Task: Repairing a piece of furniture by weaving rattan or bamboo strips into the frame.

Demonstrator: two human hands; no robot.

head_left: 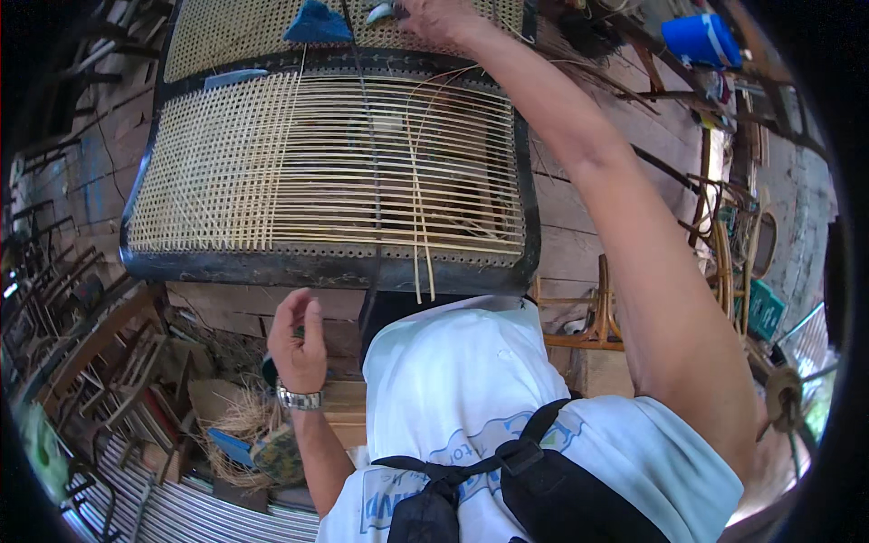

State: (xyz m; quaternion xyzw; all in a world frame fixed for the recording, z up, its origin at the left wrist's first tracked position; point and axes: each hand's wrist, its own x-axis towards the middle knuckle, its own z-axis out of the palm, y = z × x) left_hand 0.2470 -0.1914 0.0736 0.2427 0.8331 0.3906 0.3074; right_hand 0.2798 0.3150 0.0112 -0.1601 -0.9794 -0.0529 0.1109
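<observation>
Where the dark-framed cane seat (pixel 299 269) is set before the torso (pixel 462 362), its side-to-side strands (pixel 317 118) are best kept flat and evenly taut. The right grip (pixel 439 20), beyond the seat, is partly cut off, so its hold cannot be told; the left grip (pixel 299 342), below the near edge, is half-curled, seemingly empty. Two loose lengthwise strands (pixel 417 262) are best laid untwisted, aligned with rim holes (pixel 317 252).

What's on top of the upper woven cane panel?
A blue piece and a small pale object show there; a dark strand crosses the panel. The right hand hides whatever is beneath. The panel's top is cropped.
</observation>
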